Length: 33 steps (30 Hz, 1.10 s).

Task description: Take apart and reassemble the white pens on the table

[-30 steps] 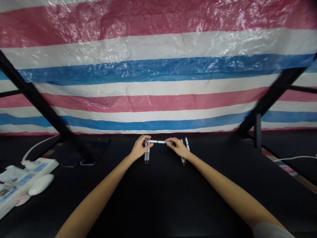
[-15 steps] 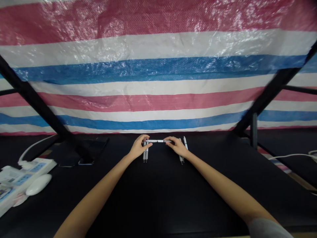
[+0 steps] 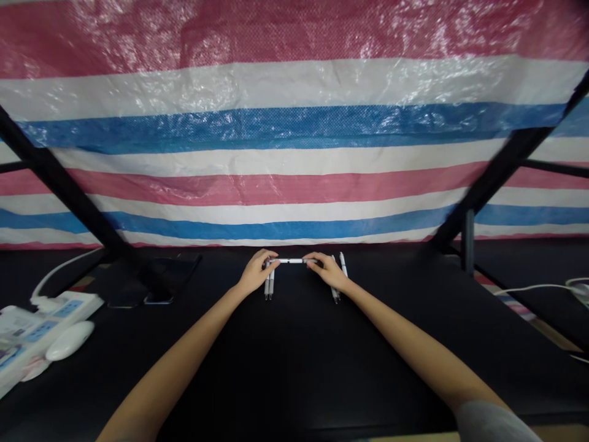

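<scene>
A white pen (image 3: 294, 261) lies crosswise between my hands at the far part of the black table. My left hand (image 3: 256, 272) pinches its left end between thumb and fingers, and my right hand (image 3: 327, 271) grips the right end the same way; the fingertips cover both ends. Two pens (image 3: 269, 286) point toward me side by side under and beside my left fingers. By my right hand, more pens (image 3: 336, 294) show below the palm, partly hidden by it, and one white pen (image 3: 343, 264) stands out just past the knuckles.
On the left are a white power strip (image 3: 50, 334) with a plugged cable and a white mouse-like object (image 3: 70, 341). A dark flat device (image 3: 159, 299) lies near the left black frame leg (image 3: 87, 202). Striped plastic sheeting (image 3: 294, 190) hangs behind; another frame leg (image 3: 488, 181) slants at right.
The pen between my hands has shifted slightly left, with its dark band closer to my left fingers. Both hands keep their grip, and the view has moved a little.
</scene>
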Tool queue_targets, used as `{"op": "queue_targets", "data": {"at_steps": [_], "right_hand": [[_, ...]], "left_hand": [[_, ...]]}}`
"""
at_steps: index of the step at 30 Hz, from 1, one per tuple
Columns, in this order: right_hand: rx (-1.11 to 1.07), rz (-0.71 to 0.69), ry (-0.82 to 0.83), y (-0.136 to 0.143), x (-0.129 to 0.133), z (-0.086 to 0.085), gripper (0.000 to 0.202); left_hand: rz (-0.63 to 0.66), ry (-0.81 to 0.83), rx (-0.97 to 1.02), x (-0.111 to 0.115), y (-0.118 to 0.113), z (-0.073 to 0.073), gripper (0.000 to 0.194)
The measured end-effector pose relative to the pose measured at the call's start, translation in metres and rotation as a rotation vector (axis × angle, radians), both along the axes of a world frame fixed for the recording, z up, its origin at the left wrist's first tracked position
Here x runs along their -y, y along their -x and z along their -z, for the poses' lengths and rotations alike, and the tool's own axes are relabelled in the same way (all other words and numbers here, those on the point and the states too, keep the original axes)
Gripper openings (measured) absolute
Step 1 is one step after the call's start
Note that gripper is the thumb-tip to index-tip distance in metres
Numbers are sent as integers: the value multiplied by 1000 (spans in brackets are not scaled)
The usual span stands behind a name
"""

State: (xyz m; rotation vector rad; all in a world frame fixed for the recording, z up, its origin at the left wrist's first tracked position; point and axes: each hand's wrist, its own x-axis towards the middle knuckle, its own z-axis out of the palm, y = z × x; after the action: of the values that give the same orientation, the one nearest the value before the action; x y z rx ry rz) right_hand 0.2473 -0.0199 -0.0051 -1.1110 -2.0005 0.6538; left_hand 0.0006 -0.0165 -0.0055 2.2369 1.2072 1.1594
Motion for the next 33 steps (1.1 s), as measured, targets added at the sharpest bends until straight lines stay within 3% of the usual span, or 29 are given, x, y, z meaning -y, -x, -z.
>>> {"op": "queue_targets", "data": {"at_steps": [2,6,19,23,33], "right_hand": [[-12,-8,8,0,0,0,23],[-34,-32,10,0,0,0,23],[-57,-38,20,1,0,0,24],[-41,-38,19,1,0,1,24],[-71,-43,33,2,1,-1,24]], "left_hand": [[7,-1,15,0,0,1,22],[44,-27,-11,0,1,0,12],[5,-18,6,1,0,-1,21],[49,-48,10,0,1,0,11],[21,-33,21,0,1,0,23]]}}
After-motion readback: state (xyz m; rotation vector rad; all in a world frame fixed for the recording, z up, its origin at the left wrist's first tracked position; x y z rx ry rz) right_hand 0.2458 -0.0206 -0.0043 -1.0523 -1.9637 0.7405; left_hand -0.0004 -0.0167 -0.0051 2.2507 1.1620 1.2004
